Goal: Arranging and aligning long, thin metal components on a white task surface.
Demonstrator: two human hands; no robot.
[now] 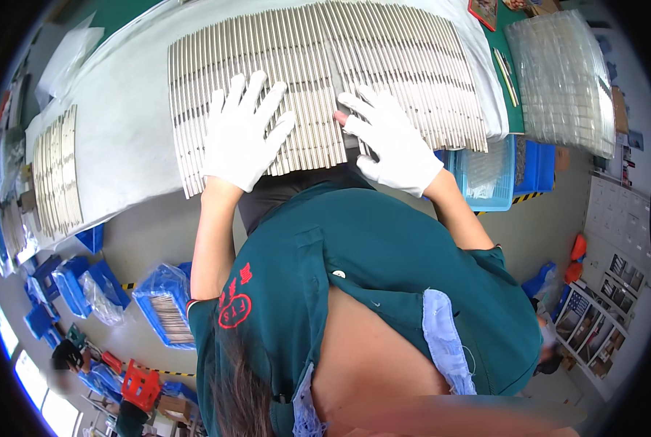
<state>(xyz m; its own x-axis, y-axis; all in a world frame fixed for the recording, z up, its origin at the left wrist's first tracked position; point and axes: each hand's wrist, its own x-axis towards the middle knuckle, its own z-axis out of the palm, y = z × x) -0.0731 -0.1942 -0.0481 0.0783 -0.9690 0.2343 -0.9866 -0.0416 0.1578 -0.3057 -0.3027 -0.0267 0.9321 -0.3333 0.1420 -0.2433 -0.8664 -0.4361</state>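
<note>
A wide row of slim silvery metal rods (296,65) lies side by side on a white cloth in front of me. A narrow dark gap splits it from a second row of metal rods (420,58) on the right. My left hand (242,138), in a white glove, rests flat on the left row with its fingers spread. My right hand (395,142), also gloved, lies over the near left edge of the right row. One bare fingertip pokes out of that glove. Its fingers are apart, and I see nothing held in them.
A smaller batch of rods (57,171) lies at the table's left end. Clear plastic trays (562,80) are stacked at the right, near pens (506,76). Blue bins (535,166) stand below the right edge. A bagged blue crate of rods (167,309) sits on the floor. Another person (96,375) is at lower left.
</note>
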